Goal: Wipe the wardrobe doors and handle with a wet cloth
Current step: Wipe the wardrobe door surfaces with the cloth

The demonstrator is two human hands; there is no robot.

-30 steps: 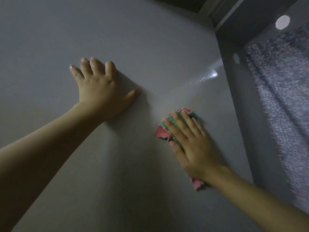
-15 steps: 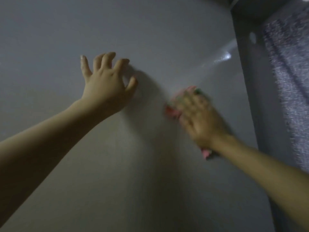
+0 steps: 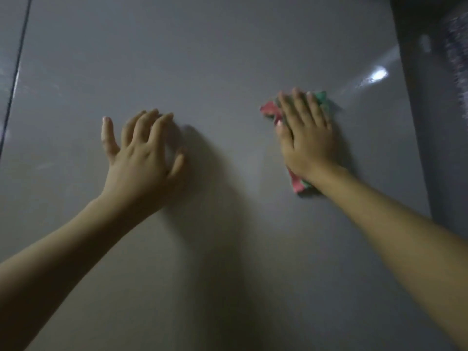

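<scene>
A glossy grey wardrobe door (image 3: pixel 228 59) fills the view. My right hand (image 3: pixel 307 138) lies flat with straight fingers on a pink and green cloth (image 3: pixel 269 109), pressing it against the door right of centre. Cloth shows above the fingertips and below the wrist (image 3: pixel 298 184). My left hand (image 3: pixel 141 158) is left of centre, its fingers loosely bent and spread, fingertips at the door surface, holding nothing. No handle is visible.
A dark vertical seam (image 3: pixel 15 69) between doors runs down the far left. The door's right edge meets a darker side panel (image 3: pixel 435 148), with a patterned curtain (image 3: pixel 458 59) at the top right. A light glare (image 3: pixel 378 74) reflects on the door.
My right hand has slid the cloth up and to the right across the door. My left hand has lifted its flat palm off the door into a loosely bent pose. The view has shifted left.
</scene>
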